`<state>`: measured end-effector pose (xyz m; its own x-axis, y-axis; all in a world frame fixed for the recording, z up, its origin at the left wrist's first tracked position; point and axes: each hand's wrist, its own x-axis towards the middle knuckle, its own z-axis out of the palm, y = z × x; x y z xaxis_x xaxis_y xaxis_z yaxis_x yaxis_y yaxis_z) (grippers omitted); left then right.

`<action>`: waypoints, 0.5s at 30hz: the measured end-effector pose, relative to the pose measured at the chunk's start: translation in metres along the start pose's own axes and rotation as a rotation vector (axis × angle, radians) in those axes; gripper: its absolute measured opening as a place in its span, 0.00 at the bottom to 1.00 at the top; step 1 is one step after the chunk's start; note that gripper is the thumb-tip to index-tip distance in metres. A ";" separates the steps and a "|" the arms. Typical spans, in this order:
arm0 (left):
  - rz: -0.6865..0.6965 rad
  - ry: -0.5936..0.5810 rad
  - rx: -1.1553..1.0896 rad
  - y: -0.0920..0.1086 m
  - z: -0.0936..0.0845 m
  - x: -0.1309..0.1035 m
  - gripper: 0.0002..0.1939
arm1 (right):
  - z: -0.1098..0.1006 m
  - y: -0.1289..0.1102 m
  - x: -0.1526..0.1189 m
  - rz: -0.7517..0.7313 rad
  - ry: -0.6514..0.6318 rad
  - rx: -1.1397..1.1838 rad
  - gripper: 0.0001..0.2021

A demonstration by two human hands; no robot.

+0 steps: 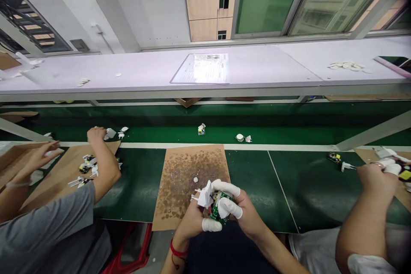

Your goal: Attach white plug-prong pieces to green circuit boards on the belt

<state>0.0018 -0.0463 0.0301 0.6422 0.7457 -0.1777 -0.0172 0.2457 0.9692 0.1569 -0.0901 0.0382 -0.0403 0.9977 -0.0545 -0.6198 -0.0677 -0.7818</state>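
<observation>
Both my hands meet over the near edge of a stained cardboard sheet [180,171]. Between them is a green circuit board [215,213], tilted, with a white plug housing [204,197] beside it whose prongs point left. My left hand [192,219], with a red string round the wrist and a white cover on the thumb, grips the board and the housing from the left. White finger covers are on my right hand [239,205], closed on the board's right side; its fingertips hide part of the board. A small white round piece [195,180] lies on the cardboard.
Green belt [160,132] behind carries a small circuit assembly [201,129] and white plug parts [243,138]. Co-workers' arms [107,162] reach in on the left and a hand [379,175] works on the right. Above runs a white shelf [144,68] with a printed sheet [202,68].
</observation>
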 end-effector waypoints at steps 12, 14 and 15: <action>0.110 0.039 0.089 0.006 0.008 -0.004 0.38 | 0.002 -0.002 -0.002 0.111 -0.059 0.019 0.35; 0.118 0.068 0.092 0.010 0.011 -0.004 0.36 | 0.003 0.000 -0.001 0.142 0.015 0.105 0.30; 0.121 0.086 0.093 0.013 0.012 -0.003 0.35 | 0.003 0.000 0.000 0.156 0.054 0.135 0.28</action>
<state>0.0083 -0.0530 0.0449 0.5720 0.8174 -0.0689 -0.0165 0.0954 0.9953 0.1546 -0.0906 0.0394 -0.1042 0.9734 -0.2038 -0.7091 -0.2164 -0.6711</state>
